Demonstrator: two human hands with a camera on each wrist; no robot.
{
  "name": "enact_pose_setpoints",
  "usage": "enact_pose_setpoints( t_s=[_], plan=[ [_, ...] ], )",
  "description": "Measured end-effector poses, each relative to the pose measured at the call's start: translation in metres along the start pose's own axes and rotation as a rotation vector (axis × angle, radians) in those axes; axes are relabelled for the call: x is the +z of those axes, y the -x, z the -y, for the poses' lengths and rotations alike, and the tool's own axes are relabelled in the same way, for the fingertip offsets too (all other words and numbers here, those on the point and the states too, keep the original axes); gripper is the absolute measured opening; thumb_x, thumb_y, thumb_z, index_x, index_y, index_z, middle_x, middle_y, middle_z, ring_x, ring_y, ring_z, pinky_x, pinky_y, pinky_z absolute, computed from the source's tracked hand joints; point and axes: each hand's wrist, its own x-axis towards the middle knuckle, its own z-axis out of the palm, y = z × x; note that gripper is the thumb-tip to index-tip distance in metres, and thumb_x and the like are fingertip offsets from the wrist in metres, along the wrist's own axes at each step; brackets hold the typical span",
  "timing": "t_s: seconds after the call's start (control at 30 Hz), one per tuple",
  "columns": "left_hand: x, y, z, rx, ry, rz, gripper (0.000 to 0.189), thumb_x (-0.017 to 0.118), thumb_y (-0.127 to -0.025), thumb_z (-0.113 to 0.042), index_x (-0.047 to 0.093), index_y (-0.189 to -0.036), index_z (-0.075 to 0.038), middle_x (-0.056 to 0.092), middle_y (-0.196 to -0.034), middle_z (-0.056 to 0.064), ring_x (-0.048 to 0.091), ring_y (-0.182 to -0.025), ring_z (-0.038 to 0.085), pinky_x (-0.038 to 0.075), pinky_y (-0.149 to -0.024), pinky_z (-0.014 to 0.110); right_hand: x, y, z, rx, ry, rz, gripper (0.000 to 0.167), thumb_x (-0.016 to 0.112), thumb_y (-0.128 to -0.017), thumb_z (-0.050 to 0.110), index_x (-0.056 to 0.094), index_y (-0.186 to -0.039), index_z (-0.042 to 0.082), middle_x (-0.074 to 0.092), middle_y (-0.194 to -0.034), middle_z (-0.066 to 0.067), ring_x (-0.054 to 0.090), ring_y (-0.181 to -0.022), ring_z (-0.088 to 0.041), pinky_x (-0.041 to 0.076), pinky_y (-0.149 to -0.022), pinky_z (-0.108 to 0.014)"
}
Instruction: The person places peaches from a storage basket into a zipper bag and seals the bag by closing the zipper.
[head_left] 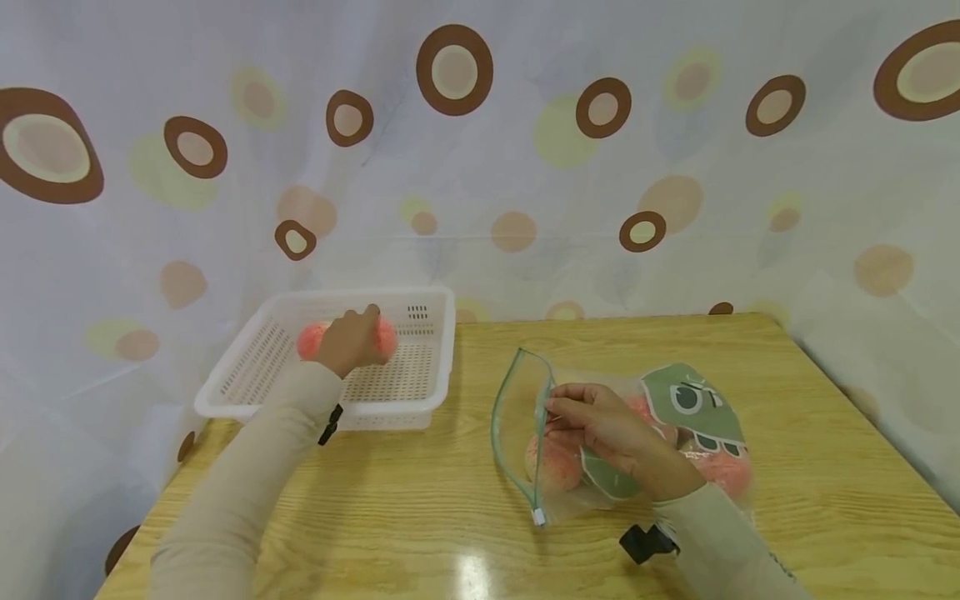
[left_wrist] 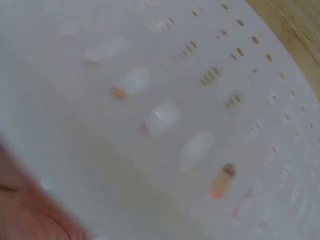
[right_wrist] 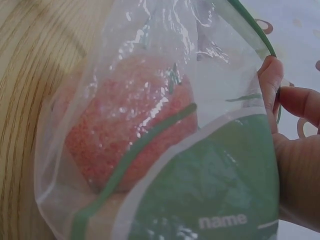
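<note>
Pinching the zip edge point(head_left: 537, 483) of the clear bag point(head_left: 613, 481), the right hand's point(head_left: 603, 429) thumb and fingers hold its mouth apart on the table point(head_left: 420, 517); pink fruits point(head_left: 553, 465) show inside. The left hand point(head_left: 350, 342) reaches into the white basket point(head_left: 382, 415), over two more fruits point(head_left: 386, 338); its fingers are hidden, so whether they grip one cannot be told. Working well here seems to call for a light, steady pinch that spares the film, and left fingers wrapped round one fruit, clear of the basket's wall.
</note>
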Motion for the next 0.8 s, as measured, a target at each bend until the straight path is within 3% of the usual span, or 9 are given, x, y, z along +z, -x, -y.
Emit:
enact_pose_setpoints(
  t_s=[0.2, 0.4, 0.6, 0.67, 0.8],
  plan=[
    [-0.019, 0.007, -0.023, 0.069, 0.131, -0.081, 0.074, 0.075, -0.077, -0.028, 0.040, -0.136, -0.002, 0.057, -0.105, 0.021, 0.057, -0.090, 0.035, 0.049, -0.074, 0.046, 0.000, -0.002, 0.000, -0.013, 0.036, -0.014, 0.007, 0.054, -0.097, 0.007, 0.060, -0.097, 0.002, 0.066, -0.084, -0.003, 0.067, -0.075, -0.010, 0.055, -0.070, -0.021],
    [-0.030, 0.029, -0.058, 0.184, 0.187, -0.145, 0.079, 0.078, -0.077, -0.032, 0.038, -0.141, -0.007, 0.056, -0.114, 0.021, 0.059, -0.093, 0.036, 0.051, -0.079, 0.047, 0.000, -0.002, 0.001, -0.020, 0.049, -0.015, 0.007, 0.055, -0.097, 0.007, 0.060, -0.097, 0.002, 0.066, -0.085, -0.003, 0.067, -0.076, -0.011, 0.056, -0.071, -0.022],
    [-0.017, 0.062, -0.090, 0.352, 0.186, -0.240, 0.081, 0.083, -0.072, -0.032, 0.042, -0.139, -0.008, 0.058, -0.114, 0.020, 0.063, -0.092, 0.035, 0.053, -0.078, 0.048, -0.001, 0.000, 0.000, -0.024, 0.052, -0.011, 0.007, 0.054, -0.097, 0.007, 0.060, -0.098, 0.003, 0.066, -0.085, -0.002, 0.067, -0.076, -0.011, 0.056, -0.071, -0.022],
    [-0.010, 0.071, -0.100, 0.396, 0.202, -0.242, 0.081, 0.085, -0.071, -0.031, 0.043, -0.137, -0.008, 0.060, -0.112, 0.018, 0.063, -0.091, 0.031, 0.054, -0.075, 0.045, -0.001, 0.000, 0.000, -0.023, 0.052, -0.011, 0.007, 0.054, -0.097, 0.007, 0.060, -0.097, 0.004, 0.066, -0.085, -0.001, 0.067, -0.076, -0.011, 0.056, -0.072, -0.022],
    [0.005, 0.080, -0.117, 0.460, 0.247, -0.175, 0.079, 0.084, -0.070, -0.029, 0.044, -0.136, -0.011, 0.060, -0.114, 0.015, 0.064, -0.094, 0.027, 0.055, -0.074, 0.041, 0.000, 0.000, 0.001, -0.022, 0.056, -0.013, 0.007, 0.055, -0.097, 0.008, 0.060, -0.095, 0.005, 0.066, -0.084, 0.000, 0.067, -0.075, -0.010, 0.055, -0.071, -0.022]
  ],
)
